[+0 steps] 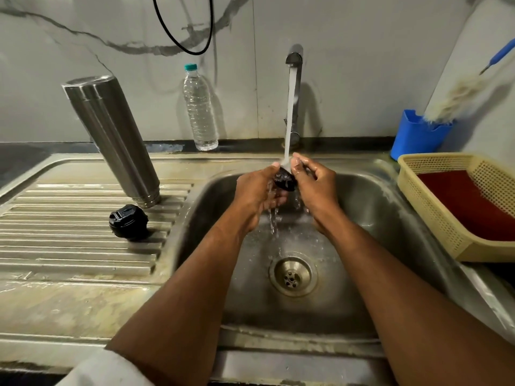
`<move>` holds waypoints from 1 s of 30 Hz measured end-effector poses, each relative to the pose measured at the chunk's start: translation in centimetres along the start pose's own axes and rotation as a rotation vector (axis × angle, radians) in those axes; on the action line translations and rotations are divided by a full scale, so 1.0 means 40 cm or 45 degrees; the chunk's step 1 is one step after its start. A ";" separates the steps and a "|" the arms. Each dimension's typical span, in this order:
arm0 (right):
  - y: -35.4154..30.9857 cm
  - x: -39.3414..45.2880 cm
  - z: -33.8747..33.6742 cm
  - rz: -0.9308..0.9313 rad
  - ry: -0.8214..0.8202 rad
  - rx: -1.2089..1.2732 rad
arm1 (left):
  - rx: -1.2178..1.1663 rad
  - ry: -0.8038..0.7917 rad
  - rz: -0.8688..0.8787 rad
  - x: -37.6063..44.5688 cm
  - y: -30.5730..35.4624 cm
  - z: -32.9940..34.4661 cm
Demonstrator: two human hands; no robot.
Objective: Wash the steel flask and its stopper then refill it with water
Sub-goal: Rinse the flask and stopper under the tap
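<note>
The steel flask (111, 137) stands upside down on the ribbed draining board, left of the sink. A black lid (128, 222) lies on the board in front of it. Over the sink bowl (362, 207), my left hand (259, 196) and my right hand (315, 185) both hold a small black stopper (284, 180) between them. Water runs from the tap (294, 59) straight onto the stopper and spills down past my fingers toward the drain (292, 274).
A clear plastic water bottle (199, 107) stands against the back wall. A blue holder (418, 135) with a brush sits at the right rear. A yellow basket (434, 207) with a red item inside rests on the sink's right edge.
</note>
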State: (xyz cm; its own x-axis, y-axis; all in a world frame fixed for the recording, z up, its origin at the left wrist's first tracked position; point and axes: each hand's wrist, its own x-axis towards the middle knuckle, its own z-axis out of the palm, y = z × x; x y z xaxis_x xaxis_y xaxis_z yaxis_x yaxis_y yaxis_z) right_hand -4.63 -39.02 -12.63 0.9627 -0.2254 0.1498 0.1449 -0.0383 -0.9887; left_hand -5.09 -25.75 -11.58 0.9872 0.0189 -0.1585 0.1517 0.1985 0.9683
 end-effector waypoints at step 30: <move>0.018 -0.018 0.015 -0.089 0.138 -0.304 | 0.777 0.443 0.297 -0.274 0.108 -0.245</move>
State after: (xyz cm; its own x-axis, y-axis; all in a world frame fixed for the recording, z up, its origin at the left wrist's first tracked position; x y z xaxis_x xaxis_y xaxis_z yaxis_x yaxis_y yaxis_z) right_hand -5.06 -38.29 -13.43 0.9203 -0.3165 0.2301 0.1399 -0.2830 -0.9489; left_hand -15.75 -15.50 -7.57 0.9396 0.3240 0.1106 0.0407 -0.4266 0.9035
